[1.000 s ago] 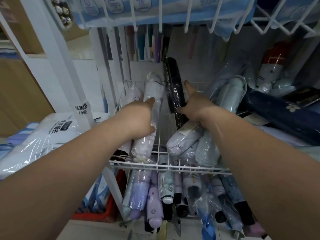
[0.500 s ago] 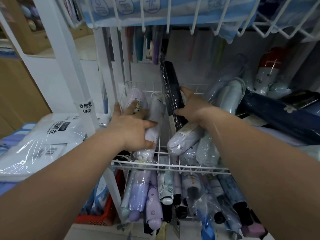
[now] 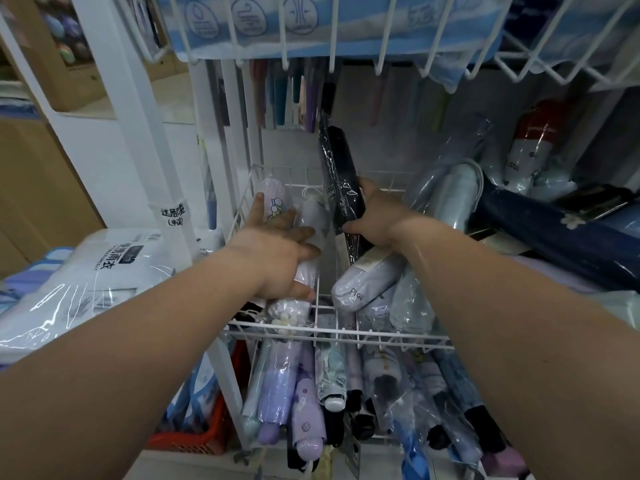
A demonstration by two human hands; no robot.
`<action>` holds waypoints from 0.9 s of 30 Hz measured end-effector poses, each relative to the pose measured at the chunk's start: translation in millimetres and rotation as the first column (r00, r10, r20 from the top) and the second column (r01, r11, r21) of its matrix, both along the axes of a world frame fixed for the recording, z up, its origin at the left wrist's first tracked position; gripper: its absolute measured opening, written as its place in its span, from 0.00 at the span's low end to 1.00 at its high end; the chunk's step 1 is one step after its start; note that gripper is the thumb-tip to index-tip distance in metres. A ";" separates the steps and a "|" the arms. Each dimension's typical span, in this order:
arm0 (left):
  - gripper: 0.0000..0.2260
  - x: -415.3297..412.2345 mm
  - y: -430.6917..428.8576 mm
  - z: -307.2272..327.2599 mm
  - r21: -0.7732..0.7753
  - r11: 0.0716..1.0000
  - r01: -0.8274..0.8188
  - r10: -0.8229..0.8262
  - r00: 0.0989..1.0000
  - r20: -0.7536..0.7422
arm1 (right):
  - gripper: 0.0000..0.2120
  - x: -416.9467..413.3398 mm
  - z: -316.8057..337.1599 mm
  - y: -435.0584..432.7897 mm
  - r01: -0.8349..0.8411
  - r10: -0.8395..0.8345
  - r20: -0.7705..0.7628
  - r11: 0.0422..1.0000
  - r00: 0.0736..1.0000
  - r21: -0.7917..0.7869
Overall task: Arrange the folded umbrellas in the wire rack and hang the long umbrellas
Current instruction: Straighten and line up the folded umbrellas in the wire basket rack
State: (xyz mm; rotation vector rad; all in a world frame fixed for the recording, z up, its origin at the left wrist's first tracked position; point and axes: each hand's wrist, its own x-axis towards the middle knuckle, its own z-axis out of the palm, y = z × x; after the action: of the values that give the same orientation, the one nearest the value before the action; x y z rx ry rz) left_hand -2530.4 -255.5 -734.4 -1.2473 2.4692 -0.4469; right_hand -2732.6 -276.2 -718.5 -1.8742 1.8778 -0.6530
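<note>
Two hands at work in the middle wire basket [image 3: 332,332] of the white rack: left hand [image 3: 277,258] spread, fingers apart, pressed flat over the pale bagged folded umbrellas [image 3: 311,220] at the basket's left side, thumb curled round the lowest of them; right hand [image 3: 377,223] clamped on the black folded umbrella [image 3: 341,181], which stands nearly upright between the left row and the leaning pile of light blue and grey umbrellas [image 3: 381,289] on the right. Best done, by the look of it, by keeping the left row pinned against the side wires, lowering the black one into the open gap handle-first, and laying it parallel with its neighbours. Worth minding: slippery plastic sleeves, and the right-hand pile resting against the wrist, likely to slump into the gap. Long umbrellas [image 3: 291,95] already hanging behind, under the upper shelf.
</note>
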 end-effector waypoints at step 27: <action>0.19 17.8 71.2 19.4 0.298 0.920 -0.255 0.385 0.440 -0.811 | 0.38 47.4 -18.7 44.7 0.022 -0.038 0.503 0.999 0.863 0.038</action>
State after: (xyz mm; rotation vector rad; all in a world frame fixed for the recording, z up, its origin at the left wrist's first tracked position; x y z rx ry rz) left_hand -2512.6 -184.2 -714.9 -2.2271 2.7570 0.6396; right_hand -2685.2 -231.5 -737.1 -1.4658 1.5596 -1.0067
